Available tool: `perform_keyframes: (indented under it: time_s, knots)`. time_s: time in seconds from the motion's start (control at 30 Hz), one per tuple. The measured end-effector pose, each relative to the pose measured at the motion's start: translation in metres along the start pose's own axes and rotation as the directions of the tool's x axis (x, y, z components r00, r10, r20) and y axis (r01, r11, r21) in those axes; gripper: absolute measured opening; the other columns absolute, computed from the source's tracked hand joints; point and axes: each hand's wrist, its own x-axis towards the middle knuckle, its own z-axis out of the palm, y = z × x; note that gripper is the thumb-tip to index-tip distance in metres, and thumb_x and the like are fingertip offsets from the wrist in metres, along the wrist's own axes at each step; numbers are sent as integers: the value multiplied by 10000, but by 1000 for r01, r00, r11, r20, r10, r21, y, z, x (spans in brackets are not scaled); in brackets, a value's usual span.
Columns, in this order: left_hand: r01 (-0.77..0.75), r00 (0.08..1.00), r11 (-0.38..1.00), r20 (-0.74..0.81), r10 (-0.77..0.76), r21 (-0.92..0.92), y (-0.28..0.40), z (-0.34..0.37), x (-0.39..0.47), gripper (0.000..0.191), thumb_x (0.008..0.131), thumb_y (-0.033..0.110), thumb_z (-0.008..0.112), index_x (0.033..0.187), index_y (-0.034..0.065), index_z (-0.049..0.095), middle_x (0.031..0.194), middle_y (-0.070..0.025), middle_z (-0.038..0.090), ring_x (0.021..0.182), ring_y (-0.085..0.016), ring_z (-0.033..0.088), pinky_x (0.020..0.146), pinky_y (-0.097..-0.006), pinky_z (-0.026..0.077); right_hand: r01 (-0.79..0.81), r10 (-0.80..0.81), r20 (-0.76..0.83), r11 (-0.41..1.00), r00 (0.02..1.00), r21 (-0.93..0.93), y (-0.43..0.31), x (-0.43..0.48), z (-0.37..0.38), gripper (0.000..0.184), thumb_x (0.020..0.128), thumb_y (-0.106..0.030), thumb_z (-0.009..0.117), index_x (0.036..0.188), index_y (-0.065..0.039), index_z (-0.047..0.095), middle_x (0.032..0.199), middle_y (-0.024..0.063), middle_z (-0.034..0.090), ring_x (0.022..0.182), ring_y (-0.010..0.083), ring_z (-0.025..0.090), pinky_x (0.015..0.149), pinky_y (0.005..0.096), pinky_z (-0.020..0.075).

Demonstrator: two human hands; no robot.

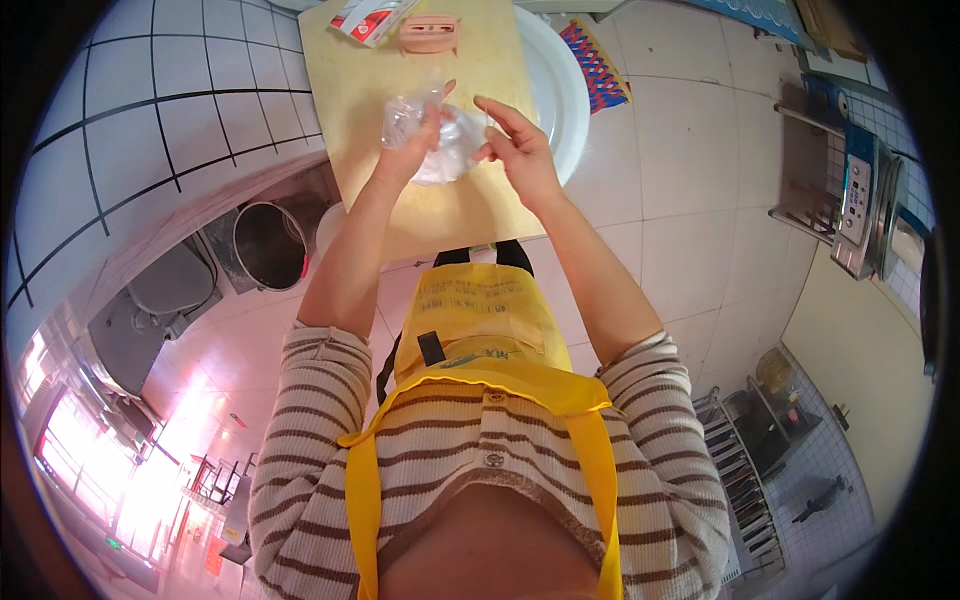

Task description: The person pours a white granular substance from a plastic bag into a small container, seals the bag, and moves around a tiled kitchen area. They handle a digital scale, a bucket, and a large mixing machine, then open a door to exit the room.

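Over a pale yellow board [442, 217], both hands are at a clear, crumpled plastic bag or sheet [450, 150]. My left hand [420, 142] grips it, with a bunched part [401, 120] sticking out beyond the fingers on the left side. My right hand [514, 142] is at the bag's right edge, thumb and forefinger apart; whether it pinches a bit of the film cannot be told. Farther up the board lie a pink plastic object [430, 34] with slots and a red and white packet [369, 21].
A large white round basin [574, 120] shows under the board's right side. Beside it is a red and blue woven item [596, 67]. White tiles [195, 67] border the left. An open round metal container [270, 246] stands low on the left.
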Motion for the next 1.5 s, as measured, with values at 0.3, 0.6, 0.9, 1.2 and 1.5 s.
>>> perform_keyframes:
  time_s: [0.3,0.6,0.9,1.2,1.5]
  knots:
    - [-128,985,991,122,122,39,-3,-7,-6,863,848,271,623,1444,72,31,1293,-115,398,1115,-195,462,938,-315,389,297,-249,166,854,954,-427,32,26,41,716,699,-13,709,1328,-126,386,1133,60,546,818,172,583,720,272,485]
    - [-96,912,949,409,-37,301,30,-63,-9,660,816,122,595,1396,66,285,1376,-66,370,1266,-187,350,1036,-330,298,221,-134,178,676,975,-703,27,18,53,695,755,-26,592,1354,-278,344,900,174,630,816,340,611,681,376,508]
    - [118,768,982,614,-185,149,45,-63,31,348,788,65,582,1135,49,561,1090,-35,609,975,-96,552,859,-254,434,275,-70,309,667,949,-692,31,29,36,635,757,-71,602,1321,-251,372,853,175,632,761,344,615,670,391,491]
    - [-52,910,875,384,-157,481,26,-68,46,207,781,143,603,640,61,475,612,63,448,591,-48,403,533,-224,349,292,-155,259,687,953,-665,19,26,44,573,750,-104,616,1277,-193,407,743,155,617,676,331,614,615,397,490]
    - [-48,920,970,388,-50,239,78,-54,34,265,795,193,611,602,47,502,541,61,411,527,-48,357,514,-235,321,403,-205,353,321,913,-857,17,31,53,551,743,-87,590,1216,-55,308,761,177,611,701,382,595,573,427,480]
